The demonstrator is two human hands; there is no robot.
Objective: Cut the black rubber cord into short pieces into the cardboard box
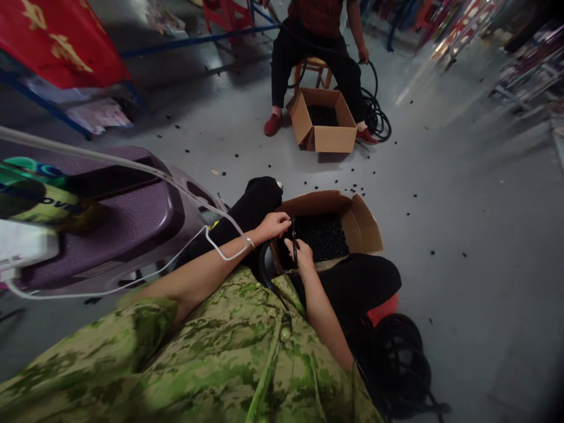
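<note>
Clamping a slim dark tool (295, 249), the right hand (305, 257) hovers beside the left hand (274, 225), whose hold I cannot tell, over a cardboard box (368, 226) of glossy black bits (325, 238), smooth hose (263, 264) curving alongside, white cable (215, 247) crossing the left forearm (205, 271).

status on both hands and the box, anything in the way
Left hand pinched, contents unclear. Right hand holding slim dark tool at open box of black pieces. White cord passes near left hand.
</note>
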